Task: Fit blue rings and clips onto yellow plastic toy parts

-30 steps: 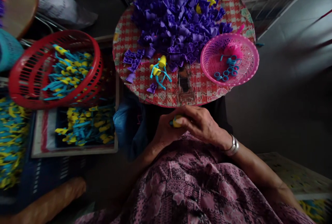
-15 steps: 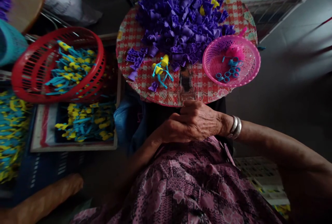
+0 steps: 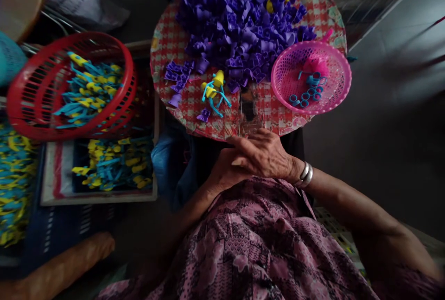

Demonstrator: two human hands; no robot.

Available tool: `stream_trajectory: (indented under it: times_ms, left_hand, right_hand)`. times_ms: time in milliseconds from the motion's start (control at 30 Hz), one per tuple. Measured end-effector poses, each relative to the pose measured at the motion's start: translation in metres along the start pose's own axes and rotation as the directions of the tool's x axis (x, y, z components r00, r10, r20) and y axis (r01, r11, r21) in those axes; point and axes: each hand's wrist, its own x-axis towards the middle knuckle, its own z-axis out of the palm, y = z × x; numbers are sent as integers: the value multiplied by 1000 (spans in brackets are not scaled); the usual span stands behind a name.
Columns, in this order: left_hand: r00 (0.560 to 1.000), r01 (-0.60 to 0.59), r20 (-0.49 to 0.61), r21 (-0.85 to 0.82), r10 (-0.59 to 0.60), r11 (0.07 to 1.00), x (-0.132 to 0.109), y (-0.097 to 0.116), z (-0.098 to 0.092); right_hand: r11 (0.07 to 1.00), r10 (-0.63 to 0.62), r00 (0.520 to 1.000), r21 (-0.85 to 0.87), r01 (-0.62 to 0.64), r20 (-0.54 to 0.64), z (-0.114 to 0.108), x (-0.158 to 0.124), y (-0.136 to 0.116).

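Observation:
My right hand (image 3: 266,154) rests across my left hand (image 3: 227,165) in my lap, just below the near edge of the round table (image 3: 222,128). The right fingers are loosely stretched, with gaps between them, and hold nothing. Most of the left fingers are hidden under the right hand. Beyond them on the table, yellow and blue plastic pieces (image 3: 215,91) lie beside a small purple piece (image 3: 203,115). A big heap of purple plastic pieces (image 3: 239,26) covers the back. To the right, a pink basket (image 3: 277,79) holds blue rings (image 3: 306,96) and something bright pink.
At the left, a tilted red basket (image 3: 24,114) holds yellow and blue pieces, above a shallow box (image 3: 104,196) with more. Another pile of such pieces (image 3: 15,188) lies far left. A white crate (image 3: 378,8) stands behind right. A blurred bare limb (image 3: 62,263) shows lower left.
My right hand has loosened from a closed clasp, its fingers now straighter and laid over my left hand. The view has shifted slightly; the pieces on the table look unmoved.

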Motion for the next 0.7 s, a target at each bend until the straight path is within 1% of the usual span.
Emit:
stream_trajectory:
  times_ms: [33,67,100,167,200,233,267,333,433,567,700]
  left_hand:
    - [1000,2,18,-21,-1,1000,0,7,-6]
    - [1000,11,25,-53,-9,999,0,14,-11]
    - [1000,24,22,-92,-22,995,-1,20,-15]
    - [999,47,-7,-157,-49,986,-2,31,-19]
    - [998,54,-20,-172,-59,984,-3,34,-19]
    - [997,58,-31,-170,-65,984,-3,36,-19]
    - [997,61,-41,-164,-69,985,-4,37,-18]
    - [995,74,-48,-150,-82,986,-5,36,-17]
    - [994,78,-64,-141,-88,987,-6,35,-14]
    - [992,67,-96,-105,-77,992,-5,39,-11]
    - [992,22,-125,-24,-25,999,-7,42,-7]
  right_hand:
    - [990,87,994,117,-78,-73,1,-1,0]
    - [953,209,967,252,-167,-146,3,-2,0]
    - [887,346,915,390,-248,-205,6,-4,1]
    - [714,583,772,614,-337,-253,14,-11,3]
    - [638,659,710,684,-352,-249,19,-15,5]
    - [581,708,666,730,-360,-234,25,-20,7]
    - [535,738,642,761,-366,-210,30,-24,10]
    - [471,772,614,795,-382,-163,39,-33,13]
    - [416,797,593,816,-402,-114,46,-41,14]
    - [373,811,580,833,-409,-78,49,-45,11]
    - [345,820,569,844,-410,-59,51,-48,13]
